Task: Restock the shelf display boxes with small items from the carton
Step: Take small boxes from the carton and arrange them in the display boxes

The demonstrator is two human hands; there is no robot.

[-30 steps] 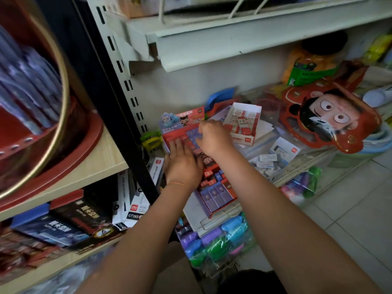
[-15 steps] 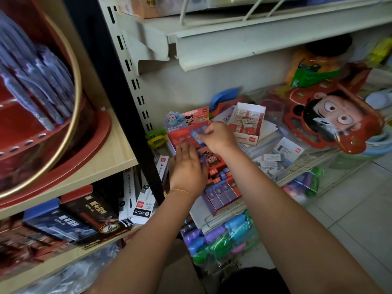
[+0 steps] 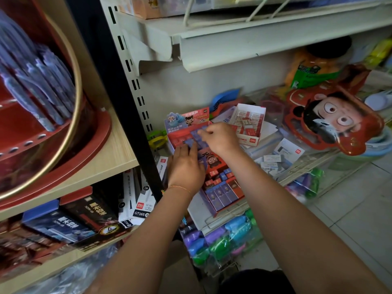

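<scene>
A red display box [image 3: 176,139] with a cartoon header card stands on the lower shelf, holding rows of small blue item packs [image 3: 189,143]. My left hand [image 3: 186,168] lies flat with straight fingers on the packs in the box's front rows. My right hand [image 3: 221,139] hovers over the back of the box and pinches one small blue pack [image 3: 198,132] at its fingertips. In front sits a second red display box [image 3: 224,189] filled with small blue and red packs. A brown surface [image 3: 176,274], perhaps the carton, shows below my arms.
A white box of erasers [image 3: 248,122] sits just right of my right hand. A red cartoon-face pack [image 3: 333,119] leans further right. A black upright [image 3: 118,98] and a wooden shelf [image 3: 110,153] with a red pen stand [image 3: 42,124] border the left. Bagged coloured items [image 3: 222,236] hang below.
My right hand lifted a small blue pack and carried it slightly right over the back rows. My left hand stayed flat on the packs. The camera shifted a little.
</scene>
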